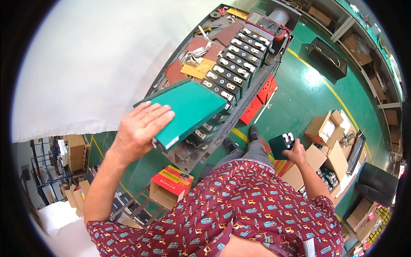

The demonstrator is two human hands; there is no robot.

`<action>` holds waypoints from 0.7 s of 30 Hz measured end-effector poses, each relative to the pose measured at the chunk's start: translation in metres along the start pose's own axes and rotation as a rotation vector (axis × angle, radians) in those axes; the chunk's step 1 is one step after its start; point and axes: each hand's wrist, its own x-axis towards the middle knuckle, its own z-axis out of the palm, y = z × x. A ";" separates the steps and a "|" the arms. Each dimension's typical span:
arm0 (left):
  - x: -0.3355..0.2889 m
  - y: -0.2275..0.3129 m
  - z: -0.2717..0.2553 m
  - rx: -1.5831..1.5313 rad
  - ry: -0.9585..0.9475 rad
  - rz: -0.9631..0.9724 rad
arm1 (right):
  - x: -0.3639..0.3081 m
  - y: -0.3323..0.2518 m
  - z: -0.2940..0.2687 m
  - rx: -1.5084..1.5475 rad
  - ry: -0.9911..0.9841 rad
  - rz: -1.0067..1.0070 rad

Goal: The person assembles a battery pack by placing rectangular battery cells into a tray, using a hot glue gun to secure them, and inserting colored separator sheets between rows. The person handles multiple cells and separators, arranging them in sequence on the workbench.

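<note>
The left hand [143, 128] lay across the near-left edge of a green case [188, 105], which sat over the near part of the table [180, 155], its fingers together and almost straight; I couldn't tell whether they gripped. Out past the table's right edge, the right hand [296, 153] had thumb and fingers closed on a dark cell [277, 147]. More cells [232, 70] lined that edge toward the meter [262, 23] near the far right corner.

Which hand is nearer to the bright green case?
Left: the left hand is on the bright green case, at its left side. The right hand is well off to its right, holding a dark block.
</note>
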 end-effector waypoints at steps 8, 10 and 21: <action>-0.016 0.014 0.046 0.013 -0.015 0.070 | -0.004 0.006 0.002 0.024 -0.003 0.028; -0.026 0.019 0.054 0.001 -0.027 0.046 | -0.001 0.014 0.007 0.001 -0.010 0.006; 0.026 0.017 0.031 -0.094 -0.328 0.039 | 0.006 0.018 0.000 0.034 -0.020 0.018</action>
